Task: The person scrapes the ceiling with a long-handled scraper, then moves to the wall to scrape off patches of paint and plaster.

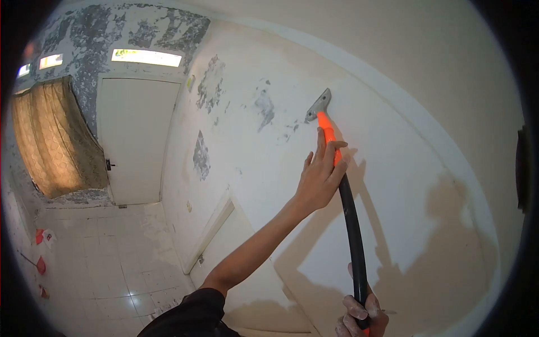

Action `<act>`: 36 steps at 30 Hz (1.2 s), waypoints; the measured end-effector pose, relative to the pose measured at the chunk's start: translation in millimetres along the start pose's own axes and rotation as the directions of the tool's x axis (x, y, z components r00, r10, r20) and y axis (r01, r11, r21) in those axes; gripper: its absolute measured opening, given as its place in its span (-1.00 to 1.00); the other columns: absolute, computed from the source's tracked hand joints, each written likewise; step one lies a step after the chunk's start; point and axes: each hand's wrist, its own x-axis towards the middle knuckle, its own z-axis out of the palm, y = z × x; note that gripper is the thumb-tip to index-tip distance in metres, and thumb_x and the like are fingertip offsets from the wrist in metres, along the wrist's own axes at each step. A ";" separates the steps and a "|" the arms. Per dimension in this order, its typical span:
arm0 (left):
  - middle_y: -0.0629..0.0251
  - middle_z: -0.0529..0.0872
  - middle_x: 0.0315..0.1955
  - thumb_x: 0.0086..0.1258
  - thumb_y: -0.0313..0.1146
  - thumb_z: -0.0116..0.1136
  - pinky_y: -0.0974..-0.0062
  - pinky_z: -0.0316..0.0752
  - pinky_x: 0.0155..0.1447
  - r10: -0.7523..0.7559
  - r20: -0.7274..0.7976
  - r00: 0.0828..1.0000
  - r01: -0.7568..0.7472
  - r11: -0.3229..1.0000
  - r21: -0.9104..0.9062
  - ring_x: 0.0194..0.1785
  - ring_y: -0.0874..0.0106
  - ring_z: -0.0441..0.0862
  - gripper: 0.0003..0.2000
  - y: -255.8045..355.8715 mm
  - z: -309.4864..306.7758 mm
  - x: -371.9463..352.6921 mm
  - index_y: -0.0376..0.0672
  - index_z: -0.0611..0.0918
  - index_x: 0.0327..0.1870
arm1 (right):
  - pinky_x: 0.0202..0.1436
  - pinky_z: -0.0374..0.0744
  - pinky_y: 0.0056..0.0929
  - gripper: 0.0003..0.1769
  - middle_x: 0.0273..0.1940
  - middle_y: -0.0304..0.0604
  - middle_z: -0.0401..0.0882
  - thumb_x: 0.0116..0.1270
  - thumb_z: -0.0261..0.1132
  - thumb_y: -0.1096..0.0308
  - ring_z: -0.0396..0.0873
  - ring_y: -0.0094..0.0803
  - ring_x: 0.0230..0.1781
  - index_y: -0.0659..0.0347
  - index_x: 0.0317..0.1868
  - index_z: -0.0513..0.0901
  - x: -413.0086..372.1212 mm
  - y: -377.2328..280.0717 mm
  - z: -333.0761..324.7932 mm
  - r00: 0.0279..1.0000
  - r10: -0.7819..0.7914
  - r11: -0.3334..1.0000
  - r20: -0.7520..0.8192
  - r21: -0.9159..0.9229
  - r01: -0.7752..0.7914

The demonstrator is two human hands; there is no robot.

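A long-handled scraper [351, 236] slants up the white wall [281, 163], its grey metal head against or very near the wall surface beside bare grey patches. My left hand [323, 177] is closed on the scraper's orange neck, just below the head, the fingers laid along and over it. Low in the view, my right hand [362, 315] wraps round the bottom end of the black handle; whitish dust covers its fingers. Part of the right hand is cut off by the frame's lower edge.
Paint has flaked off the wall in several grey patches [265, 108]. A white door [137, 135] and a tan curtain [59, 137] are at the far end. Another door [247, 264] stands below my left arm. Red items [40, 264] lie on the tiled floor [101, 247] at the left.
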 end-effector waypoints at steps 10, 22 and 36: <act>0.00 0.40 0.29 0.47 -0.47 -0.02 -0.49 0.24 0.24 0.206 -0.071 0.976 -0.190 0.964 0.185 0.56 -0.29 0.02 -0.84 -11.3 -4.2 10.9 -0.15 0.41 0.02 | -0.76 0.46 -0.55 -0.69 -0.32 -0.21 0.33 0.69 -0.23 0.19 0.36 -0.50 -0.73 0.21 0.14 0.31 10.2 -4.5 -18.1 0.999 -0.014 1.000 0.038 0.024 0.013; 0.02 0.33 0.36 0.50 -0.46 -0.06 -0.68 0.09 0.24 0.193 0.008 0.981 -0.188 0.944 0.270 0.58 -0.25 -0.03 -0.83 -30.5 0.5 20.3 -0.10 0.39 0.05 | -0.56 0.55 -0.32 -0.27 -0.30 -0.18 0.41 0.65 -0.15 0.20 0.46 -0.47 -0.73 0.06 0.62 -0.34 29.4 -12.2 -39.8 0.983 -0.009 0.998 0.183 0.057 -0.001; 0.01 0.29 0.37 0.47 -0.49 -0.04 -0.78 0.04 0.18 0.224 0.077 0.972 -0.234 0.854 0.464 0.59 -0.23 -0.06 -0.82 -42.3 -6.2 19.6 -0.18 0.42 0.03 | -0.72 0.49 -0.47 -0.32 -0.32 -0.16 0.43 0.67 -0.22 0.17 0.41 -0.52 -0.78 0.13 0.62 -0.29 54.4 -12.8 -52.1 0.988 -0.001 0.999 0.157 0.053 -0.007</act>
